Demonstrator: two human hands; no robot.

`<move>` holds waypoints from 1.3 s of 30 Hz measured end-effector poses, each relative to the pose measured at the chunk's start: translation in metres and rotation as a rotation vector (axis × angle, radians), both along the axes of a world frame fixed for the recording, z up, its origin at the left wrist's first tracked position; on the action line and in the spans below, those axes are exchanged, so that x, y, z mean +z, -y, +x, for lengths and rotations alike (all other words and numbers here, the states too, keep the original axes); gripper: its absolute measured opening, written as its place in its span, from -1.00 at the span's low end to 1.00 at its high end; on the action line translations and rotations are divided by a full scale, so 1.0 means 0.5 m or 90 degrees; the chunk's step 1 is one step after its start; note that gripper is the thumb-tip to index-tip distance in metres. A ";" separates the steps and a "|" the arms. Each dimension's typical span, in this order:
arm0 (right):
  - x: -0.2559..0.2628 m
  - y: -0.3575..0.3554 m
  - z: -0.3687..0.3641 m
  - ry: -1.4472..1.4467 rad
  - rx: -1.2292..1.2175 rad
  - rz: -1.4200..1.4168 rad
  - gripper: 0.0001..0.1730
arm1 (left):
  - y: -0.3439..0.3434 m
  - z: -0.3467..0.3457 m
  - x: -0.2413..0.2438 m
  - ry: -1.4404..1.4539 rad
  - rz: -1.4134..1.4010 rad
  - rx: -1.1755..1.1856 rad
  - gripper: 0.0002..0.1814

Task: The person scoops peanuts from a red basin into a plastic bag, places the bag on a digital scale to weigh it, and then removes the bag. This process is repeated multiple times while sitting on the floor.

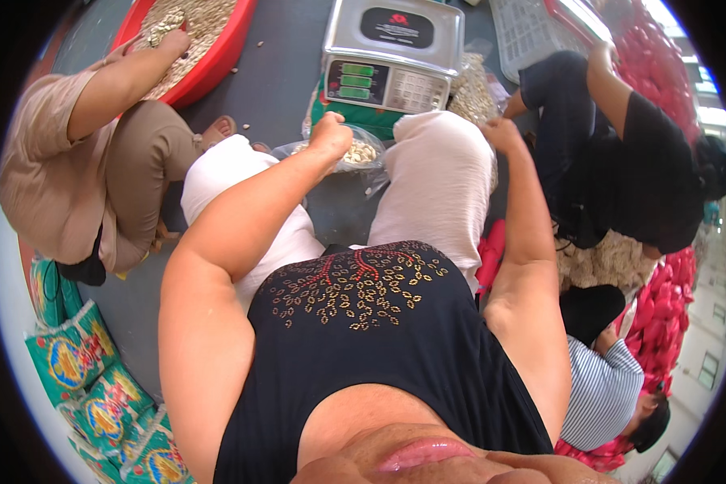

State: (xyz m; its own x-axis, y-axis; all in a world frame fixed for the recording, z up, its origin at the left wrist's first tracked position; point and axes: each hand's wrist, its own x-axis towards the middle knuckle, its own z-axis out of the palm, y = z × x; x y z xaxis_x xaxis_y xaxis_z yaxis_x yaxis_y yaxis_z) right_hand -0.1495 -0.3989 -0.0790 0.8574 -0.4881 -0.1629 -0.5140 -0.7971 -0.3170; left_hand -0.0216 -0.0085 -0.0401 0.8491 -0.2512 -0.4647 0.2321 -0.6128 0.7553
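Note:
My left hand [333,138] is over an open clear plastic bag [378,158] of pale shelled nuts or seeds [359,152] between my knees. Its fingers are curled; whether they hold anything cannot be told. Beyond my right knee, my right hand [501,134] reaches down beside a clear bag of pale nuts or seeds [470,91], fingertips bent and partly hidden. In front stands a digital scale [393,54] with a bare metal pan and lit green displays. It rests on or just behind a green printed bag [369,124].
At left, a co-worker's hand [174,43] is at a red tub [218,75] of pale nuts. At right, a person in black [647,157] sits close by a white plastic crate [517,42]. Green printed bags [75,357] lie lower left; red net sacks [659,314] line the right.

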 end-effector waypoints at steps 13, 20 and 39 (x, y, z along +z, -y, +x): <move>0.359 -0.393 0.351 0.248 0.251 -0.033 -0.56 | 0.005 0.010 -0.009 -0.042 -0.054 0.029 -0.59; 0.269 -0.392 0.345 0.058 0.277 -0.090 -0.57 | -0.008 -0.001 0.015 -0.088 -0.155 0.018 -0.62; 0.313 -0.360 0.333 0.033 0.232 -0.084 -0.57 | -0.005 0.011 -0.034 -0.034 -0.117 0.059 -0.80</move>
